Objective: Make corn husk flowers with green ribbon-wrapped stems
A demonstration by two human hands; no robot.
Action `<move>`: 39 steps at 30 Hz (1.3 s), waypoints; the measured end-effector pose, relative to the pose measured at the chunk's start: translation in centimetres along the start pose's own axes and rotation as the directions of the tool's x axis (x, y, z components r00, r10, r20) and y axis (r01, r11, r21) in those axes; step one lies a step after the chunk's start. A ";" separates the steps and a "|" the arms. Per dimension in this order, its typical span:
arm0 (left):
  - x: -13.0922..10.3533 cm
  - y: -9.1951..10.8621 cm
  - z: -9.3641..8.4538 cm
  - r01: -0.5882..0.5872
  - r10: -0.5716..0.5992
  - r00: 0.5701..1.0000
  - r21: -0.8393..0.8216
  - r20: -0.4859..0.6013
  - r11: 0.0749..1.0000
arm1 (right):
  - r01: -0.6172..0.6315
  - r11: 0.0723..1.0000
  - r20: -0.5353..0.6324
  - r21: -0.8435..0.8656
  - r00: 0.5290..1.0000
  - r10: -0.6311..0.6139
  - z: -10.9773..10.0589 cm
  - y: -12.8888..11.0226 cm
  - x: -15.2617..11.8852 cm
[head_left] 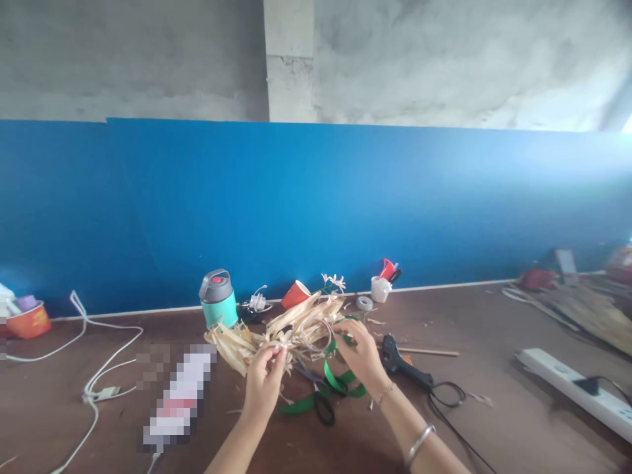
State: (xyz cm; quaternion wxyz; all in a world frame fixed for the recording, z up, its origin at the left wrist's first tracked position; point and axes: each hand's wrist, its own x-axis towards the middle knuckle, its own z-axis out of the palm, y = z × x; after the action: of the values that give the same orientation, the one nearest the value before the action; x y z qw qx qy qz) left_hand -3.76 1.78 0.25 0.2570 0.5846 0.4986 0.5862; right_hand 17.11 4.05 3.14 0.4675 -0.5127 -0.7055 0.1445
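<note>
My left hand [265, 375] is closed, its thumb and fingertips pinching a small pale husk flower [282, 343]. To its right, my right hand [359, 349] has its fingers closed at the right edge of a thin pale ring [316, 334], which looks like a roll of tape or wire. Dry cream husks [232, 345] lie in a heap behind both hands. Between the forearms are black-handled scissors [324, 408] and a curling green ribbon [299, 405]. A finished-looking pale flower on a green stem [334, 283] rises behind the heap.
A turquoise flask [218, 306], an orange cup [295, 294], a tape roll [364, 303] and a white cup with pens [380, 289] stand along the blue partition. Right of my hands lie a black glue gun [402, 365], a stick and a white power strip [577, 388]. White cables lie left.
</note>
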 end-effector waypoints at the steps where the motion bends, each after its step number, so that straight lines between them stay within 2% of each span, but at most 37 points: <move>1: 0.0 0.0 0.0 0.022 -0.022 1.000 -0.014 0.001 1.000 | 0.060 0.997 0.072 -0.048 0.996 -0.056 0.2 -0.3 -0.2; 3: 0.0 -0.1 0.0 0.063 -0.063 0.998 -0.042 0.003 0.997 | 0.156 0.978 0.218 -0.138 0.968 -0.124 0.6 -0.6 -0.6; 6: 0.0 -0.2 0.0 0.108 -0.108 0.994 -0.086 0.001 0.990 | 0.207 0.930 0.343 -0.303 0.934 -0.096 1.4 -0.6 -1.0; 10: 0.0 -0.4 0.2 0.165 -0.167 0.986 -0.149 -0.005 0.975 | 0.191 0.844 0.385 -0.502 0.923 0.020 1.8 0.3 -0.9; 16: -0.1 0.0 0.5 0.259 -0.264 0.965 -0.255 0.015 0.932 | 0.233 0.715 0.454 -0.659 0.881 0.131 2.6 0.9 -0.4; 21: -0.1 1.2 0.5 0.315 -0.326 0.945 -0.312 0.018 0.896 | 0.285 0.671 0.494 -0.685 0.858 0.140 2.5 0.4 -0.6; 29: -0.2 1.6 0.5 0.326 -0.331 0.943 -0.334 0.046 0.884 | 0.307 0.720 0.534 -0.623 0.839 0.103 0.9 -1.0 -0.4; 39: -0.3 1.9 0.9 0.342 -0.338 0.938 -0.385 0.081 0.857 | 0.261 0.705 0.547 -0.659 0.810 0.211 1.3 -1.6 -0.5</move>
State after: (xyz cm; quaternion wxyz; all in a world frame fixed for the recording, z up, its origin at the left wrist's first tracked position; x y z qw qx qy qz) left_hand -2.34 1.04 1.68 0.4710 0.4267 0.4646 0.6166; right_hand 15.17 3.26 3.24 -0.0048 -0.5710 -0.8209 0.0064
